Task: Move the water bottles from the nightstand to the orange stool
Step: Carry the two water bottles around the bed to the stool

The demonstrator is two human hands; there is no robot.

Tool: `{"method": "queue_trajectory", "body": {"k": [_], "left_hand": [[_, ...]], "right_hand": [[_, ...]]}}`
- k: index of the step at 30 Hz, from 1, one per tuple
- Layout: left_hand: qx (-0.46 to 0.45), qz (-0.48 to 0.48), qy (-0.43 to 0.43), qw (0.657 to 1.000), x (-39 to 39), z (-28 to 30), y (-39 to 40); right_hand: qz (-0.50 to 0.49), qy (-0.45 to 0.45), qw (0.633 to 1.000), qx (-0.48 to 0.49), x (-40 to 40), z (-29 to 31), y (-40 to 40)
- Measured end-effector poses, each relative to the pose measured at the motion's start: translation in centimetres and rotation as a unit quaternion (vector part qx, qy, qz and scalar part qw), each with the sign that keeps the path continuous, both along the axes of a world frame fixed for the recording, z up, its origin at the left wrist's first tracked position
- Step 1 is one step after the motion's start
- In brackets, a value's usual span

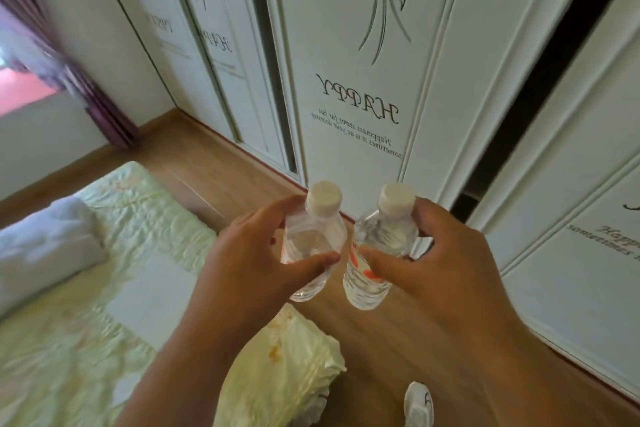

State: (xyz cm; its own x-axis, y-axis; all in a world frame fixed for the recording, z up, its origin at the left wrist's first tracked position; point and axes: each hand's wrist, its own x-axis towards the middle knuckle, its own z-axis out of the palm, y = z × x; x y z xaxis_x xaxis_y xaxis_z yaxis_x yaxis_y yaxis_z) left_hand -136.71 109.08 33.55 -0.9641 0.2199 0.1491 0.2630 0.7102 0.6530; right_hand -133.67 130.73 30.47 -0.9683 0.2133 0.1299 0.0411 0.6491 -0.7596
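- While both hands are raised in front of the body, each one holds one water bottle above the wooden floor (214,163), between the bed (69,340) and the wardrobe (363,55).
- Left bottle (313,239): clear, thin, ribbed plastic with a round white screw cap and a label bearing orange marks. It contains clear water. Its long axis runs near vertical, cap up and tilted slightly toward the camera, base toward the floor.
- Right bottle (377,246): same material, cap and label type; it also contains clear water. Same orientation, cap up. The two bottles stand side by side, shoulders just beside each other; contact cannot be confirmed.
- Left hand (249,263): grip closed around the left bottle's upper body, thumb across the front, fingers wrapped behind.
- Right hand (440,263): grip closed around the right bottle's upper body, thumb across the front, fingers curled around the far side.
- Bed: pale yellow-green quilted cover with a crinkled texture; a white folded blanket (45,239) lies on it.
- Wardrobe: white panelled sliding doors printed with flowers and mirrored lettering.
- Purple curtain (79,76): hangs at the far left.
- A white shoe (419,404) shows on the floor below.
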Motion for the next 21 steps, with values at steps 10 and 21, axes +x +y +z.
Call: {"method": "queue_trajectory", "body": {"k": [10, 21], "left_hand": [[0.014, 0.037, 0.025, 0.999, -4.0, 1.5, 13.1], [0.008, 0.021, -0.007, 1.0, -7.0, 0.5, 21.0]], "right_hand": [[0.018, 0.037, 0.999, -0.015, -5.7, 2.0, 14.7], [0.017, 0.014, 1.0, -0.013, -8.3, 1.9, 22.3]]}}
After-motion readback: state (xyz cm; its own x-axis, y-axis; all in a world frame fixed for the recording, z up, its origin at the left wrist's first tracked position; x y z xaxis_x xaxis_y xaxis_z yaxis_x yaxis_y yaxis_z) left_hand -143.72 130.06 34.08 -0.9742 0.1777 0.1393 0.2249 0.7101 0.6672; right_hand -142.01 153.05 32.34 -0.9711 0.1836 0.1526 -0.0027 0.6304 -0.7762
